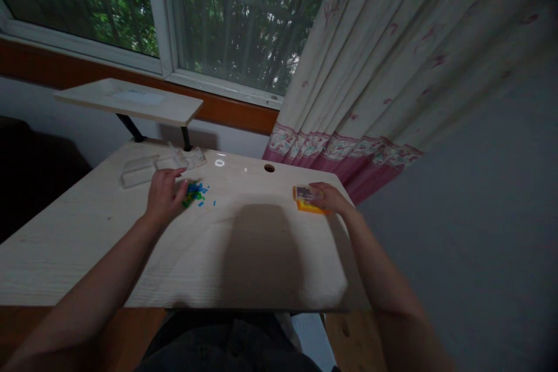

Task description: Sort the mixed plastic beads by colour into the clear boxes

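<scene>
My left hand is beside a small heap of loose blue and green pieces, too small to name exactly. Its thumb and forefinger are apart, with nothing visible between them. On the right side of the desk, my right hand grips a small flat see-through case with dark contents. Just below that case is a flat orange and yellow box, partly hidden by the case and my fingers. I cannot tell whether the two touch.
Clear plastic containers lie behind my left hand, near a raised shelf on black legs. The pale desk has a round cable hole near its back edge. A curtain hangs behind the right corner.
</scene>
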Demonstrator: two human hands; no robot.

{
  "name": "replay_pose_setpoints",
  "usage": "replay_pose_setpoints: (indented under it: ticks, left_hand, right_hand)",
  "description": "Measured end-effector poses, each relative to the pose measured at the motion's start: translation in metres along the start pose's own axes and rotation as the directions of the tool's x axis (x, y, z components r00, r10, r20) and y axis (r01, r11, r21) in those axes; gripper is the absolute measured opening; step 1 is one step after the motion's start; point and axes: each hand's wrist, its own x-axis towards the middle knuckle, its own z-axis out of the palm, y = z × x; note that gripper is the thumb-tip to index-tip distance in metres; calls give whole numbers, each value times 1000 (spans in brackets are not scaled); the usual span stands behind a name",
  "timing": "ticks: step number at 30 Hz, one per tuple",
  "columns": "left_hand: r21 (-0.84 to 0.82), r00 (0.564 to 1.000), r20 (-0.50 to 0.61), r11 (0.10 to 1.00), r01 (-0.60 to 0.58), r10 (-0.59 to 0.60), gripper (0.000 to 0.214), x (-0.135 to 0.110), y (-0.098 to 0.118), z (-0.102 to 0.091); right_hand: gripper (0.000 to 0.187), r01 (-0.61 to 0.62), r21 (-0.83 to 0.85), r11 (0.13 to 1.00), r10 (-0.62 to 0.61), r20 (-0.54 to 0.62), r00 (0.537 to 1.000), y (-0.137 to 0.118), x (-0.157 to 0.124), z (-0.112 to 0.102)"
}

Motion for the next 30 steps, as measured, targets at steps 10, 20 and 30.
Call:
replay_pose_setpoints:
  ticks: [10, 20, 30]
  left_hand:
    - [-400, 918, 370, 916, 22, 139, 74, -2, 27, 13]
    - [-728, 913, 358, 555, 403, -195, 59, -7, 8, 24]
    - [-806, 844, 426, 286, 518, -327, 52, 0, 26, 20]
  right_hand:
    - [61, 438, 186, 879, -456, 64, 888, -118, 46, 67]
    - [43, 577, 159, 801, -548, -191, 814, -212, 52, 128]
    - [34, 611, 283, 739, -545, -281, 790, -222, 54, 129]
